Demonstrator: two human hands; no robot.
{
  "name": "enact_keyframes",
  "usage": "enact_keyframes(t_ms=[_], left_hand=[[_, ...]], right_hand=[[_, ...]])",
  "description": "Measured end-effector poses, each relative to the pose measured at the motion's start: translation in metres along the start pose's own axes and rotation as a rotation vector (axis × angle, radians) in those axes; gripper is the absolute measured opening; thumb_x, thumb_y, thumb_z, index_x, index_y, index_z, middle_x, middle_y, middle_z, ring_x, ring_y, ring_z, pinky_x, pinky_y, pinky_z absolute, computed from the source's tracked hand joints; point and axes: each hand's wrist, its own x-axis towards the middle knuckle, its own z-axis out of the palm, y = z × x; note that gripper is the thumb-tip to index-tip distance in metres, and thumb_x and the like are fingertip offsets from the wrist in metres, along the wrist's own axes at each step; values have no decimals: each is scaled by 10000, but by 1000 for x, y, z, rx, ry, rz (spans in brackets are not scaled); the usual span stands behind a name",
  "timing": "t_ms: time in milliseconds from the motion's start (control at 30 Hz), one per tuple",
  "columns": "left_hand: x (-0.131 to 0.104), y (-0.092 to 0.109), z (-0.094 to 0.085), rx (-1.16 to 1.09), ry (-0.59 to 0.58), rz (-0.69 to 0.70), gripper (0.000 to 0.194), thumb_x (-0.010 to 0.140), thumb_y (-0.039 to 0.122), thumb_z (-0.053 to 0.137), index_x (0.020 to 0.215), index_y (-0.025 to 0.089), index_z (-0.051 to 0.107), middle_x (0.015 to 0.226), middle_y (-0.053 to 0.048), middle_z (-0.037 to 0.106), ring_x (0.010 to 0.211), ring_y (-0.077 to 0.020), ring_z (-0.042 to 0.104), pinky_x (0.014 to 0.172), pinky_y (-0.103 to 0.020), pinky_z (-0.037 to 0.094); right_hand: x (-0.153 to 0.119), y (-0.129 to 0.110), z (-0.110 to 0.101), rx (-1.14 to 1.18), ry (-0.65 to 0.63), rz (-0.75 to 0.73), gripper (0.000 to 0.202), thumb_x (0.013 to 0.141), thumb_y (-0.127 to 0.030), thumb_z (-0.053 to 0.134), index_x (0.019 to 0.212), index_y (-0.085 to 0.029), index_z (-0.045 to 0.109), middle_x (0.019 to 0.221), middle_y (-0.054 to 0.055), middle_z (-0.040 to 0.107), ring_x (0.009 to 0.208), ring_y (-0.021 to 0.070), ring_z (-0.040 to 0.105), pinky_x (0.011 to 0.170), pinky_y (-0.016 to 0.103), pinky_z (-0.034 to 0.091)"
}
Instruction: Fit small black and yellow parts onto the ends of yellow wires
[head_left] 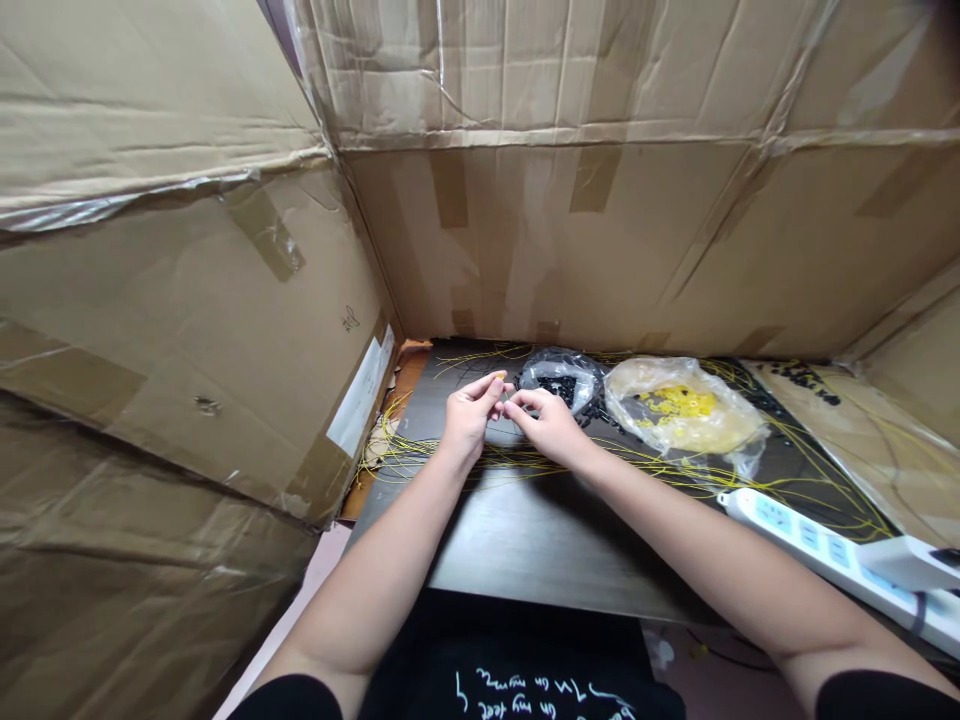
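Note:
Over the middle of the dark table my left hand (471, 410) pinches a small yellow piece (500, 376) between thumb and fingertips. My right hand (547, 425) is close beside it, its fingers closed on the end of a thin wire (507, 397). The fingertips of both hands nearly touch. Below and behind them a bundle of long yellow wires (495, 457) lies across the table. Just beyond my right hand sits a clear bag of small black pieces (559, 385). Fingers hide most of the yellow piece and the wire's end.
An open plastic bag of yellow pieces (679, 405) lies right of the black ones. A white power strip (817, 545) with a plug runs along the right front. Cardboard walls (540, 240) enclose the back and sides. Loose black pieces (806, 380) lie on cardboard at far right.

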Motion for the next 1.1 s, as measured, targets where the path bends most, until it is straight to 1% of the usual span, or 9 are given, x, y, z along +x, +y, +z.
enact_keyframes(t_ms=[167, 400, 467, 567, 667, 733, 833, 1000, 1100], left_hand=[[1, 0, 0, -47, 19, -17, 469, 630, 371, 866, 1006, 114, 755, 831, -85, 735, 495, -27, 502, 459, -168, 370], [5, 2, -6, -128, 56, -56, 439, 632, 327, 873, 999, 118, 752, 843, -76, 729, 499, -16, 500, 465, -154, 396], [8, 4, -9, -165, 84, -70, 405, 651, 298, 866, 998, 123, 751, 851, -70, 727, 509, -14, 508, 471, -142, 403], [14, 7, -15, -228, 139, -73, 313, 701, 237, 837, 979, 123, 749, 855, -62, 722, 516, -8, 510, 470, -126, 399], [20, 11, -23, -281, 221, -74, 209, 763, 181, 785, 960, 127, 742, 855, -50, 720, 508, -2, 512, 469, -123, 396], [24, 13, -30, -296, 291, -89, 169, 805, 177, 750, 969, 142, 734, 865, -36, 720, 512, -4, 535, 479, -128, 410], [29, 15, -41, -320, 363, -104, 154, 832, 201, 732, 981, 167, 720, 873, -17, 722, 585, -26, 614, 555, -141, 472], [37, 20, -55, -444, 387, -106, 106, 852, 212, 719, 950, 179, 697, 805, -1, 719, 729, -66, 688, 768, -197, 553], [39, 27, -58, -510, 402, -76, 39, 890, 180, 668, 917, 176, 696, 769, 10, 708, 723, -56, 685, 777, -183, 554]], right_hand=[[3, 0, 2, -19, -18, -6, 259, 921, -351, 551, 769, -193, 689, 812, 8, 706, 810, 166, 568, 777, 281, 394], [5, 3, 6, 10, -23, -9, 248, 906, -354, 552, 786, -189, 693, 803, 20, 703, 788, 165, 593, 755, 275, 417], [6, 4, 5, 40, -37, 13, 267, 900, -373, 547, 776, -181, 685, 783, 25, 696, 763, 160, 600, 739, 272, 428], [9, 5, -2, 148, -74, 99, 318, 887, -433, 546, 753, -169, 662, 743, 29, 683, 704, 150, 597, 696, 268, 439], [13, 3, -18, 306, -134, 210, 375, 856, -509, 562, 716, -164, 608, 713, 39, 675, 666, 145, 597, 669, 266, 453], [16, 3, -34, 337, -175, 253, 401, 834, -547, 580, 705, -167, 578, 673, 33, 656, 638, 140, 589, 645, 262, 452], [17, 4, -63, 232, -224, 261, 441, 827, -590, 579, 701, -168, 562, 599, 8, 605, 560, 116, 530, 577, 244, 405], [4, 14, -114, 64, -273, 292, 457, 828, -621, 569, 785, -169, 626, 535, -19, 525, 506, 109, 473, 507, 236, 330], [-10, 21, -131, 1, -418, 289, 469, 856, -606, 535, 811, -164, 685, 571, 7, 563, 538, 123, 506, 525, 246, 361]])
